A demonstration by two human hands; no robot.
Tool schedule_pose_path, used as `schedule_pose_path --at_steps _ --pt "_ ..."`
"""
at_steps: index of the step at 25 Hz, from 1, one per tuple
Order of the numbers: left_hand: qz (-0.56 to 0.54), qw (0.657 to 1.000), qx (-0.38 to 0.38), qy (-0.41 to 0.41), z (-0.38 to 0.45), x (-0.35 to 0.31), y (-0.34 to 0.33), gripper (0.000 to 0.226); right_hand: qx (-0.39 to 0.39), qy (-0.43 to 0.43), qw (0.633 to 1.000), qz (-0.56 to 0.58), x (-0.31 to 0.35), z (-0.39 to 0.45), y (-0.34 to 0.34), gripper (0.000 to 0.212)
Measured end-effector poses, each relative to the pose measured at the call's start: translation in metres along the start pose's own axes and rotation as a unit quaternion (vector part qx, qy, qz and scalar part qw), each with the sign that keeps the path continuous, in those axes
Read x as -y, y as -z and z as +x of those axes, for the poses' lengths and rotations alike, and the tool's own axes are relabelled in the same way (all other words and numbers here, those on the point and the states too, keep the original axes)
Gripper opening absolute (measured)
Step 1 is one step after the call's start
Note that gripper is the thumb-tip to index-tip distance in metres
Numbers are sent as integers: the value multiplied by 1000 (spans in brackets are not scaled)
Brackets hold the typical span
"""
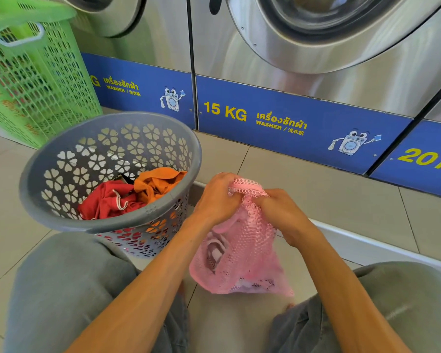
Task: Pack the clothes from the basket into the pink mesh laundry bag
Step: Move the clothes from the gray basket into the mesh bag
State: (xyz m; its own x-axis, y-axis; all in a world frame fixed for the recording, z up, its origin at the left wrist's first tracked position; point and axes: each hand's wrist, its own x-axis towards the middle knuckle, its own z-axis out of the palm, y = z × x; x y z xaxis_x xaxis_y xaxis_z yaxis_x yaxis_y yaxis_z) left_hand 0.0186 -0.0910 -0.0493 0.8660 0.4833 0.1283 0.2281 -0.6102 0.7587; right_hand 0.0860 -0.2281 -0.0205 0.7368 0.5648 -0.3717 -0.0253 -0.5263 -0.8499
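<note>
Setting: laundromat floor of pale tiles (303, 179); you sit facing a row of steel front-load washers (316, 47), the one ahead marked 15 KG on its blue kick panel (290, 118).
Left hand (215, 197): fingers curled tight on the gathered neck of the pink mesh laundry bag (242, 256), gripping from the basket side.
Right hand (281, 212): fingers clenched on the same bunched neck from the other side; both fists touch the mesh and sit close together.
Bag position: it hangs from your two hands between your knees, its lower end near or on the tile; you cannot tell which.
Bag contents: some pale and dark fabric shows through the mesh low down and at the left side, so a part of the load looks packed. What the pieces are is not readable.
Grey basket (49, 149): stands just left of the bag, near your left knee, tilted toward you.
Still inside: a red garment (107, 200) and an orange garment (158, 182), with a dark scrap between them.
Progress, as a judgement: partway. Bag holds something, basket is not cleared; at least two pieces remain to move.
Mouth: pinched narrow right now; you would likely need to spread it before the next piece goes in.
Other: green basket (36, 85) stands behind, against the washers, with dark items visible through its slots.
</note>
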Motion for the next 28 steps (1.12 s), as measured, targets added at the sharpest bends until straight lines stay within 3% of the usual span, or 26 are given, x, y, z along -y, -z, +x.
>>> schedule_pose_path --at_steps 6,12,18,22,24,28 --pt "20 998 45 34 0 -4 4 42 4 -69 987 147 7 1 2 28" --pt "58 992 85 72 5 -30 43 44 32 -98 965 241 6 6 -11 54" --pt "124 987 0 100 34 -7 113 31 32 -140 945 294 12 15 -27 51" --pt "172 975 23 136 64 35 124 32 25 -126 935 329 17 20 -31 53" --pt "276 946 106 132 77 65 119 40 15 -112 930 351 18 25 -29 51" --pt "460 812 316 173 79 139 97 99 -13 -104 934 340 12 30 -27 44"
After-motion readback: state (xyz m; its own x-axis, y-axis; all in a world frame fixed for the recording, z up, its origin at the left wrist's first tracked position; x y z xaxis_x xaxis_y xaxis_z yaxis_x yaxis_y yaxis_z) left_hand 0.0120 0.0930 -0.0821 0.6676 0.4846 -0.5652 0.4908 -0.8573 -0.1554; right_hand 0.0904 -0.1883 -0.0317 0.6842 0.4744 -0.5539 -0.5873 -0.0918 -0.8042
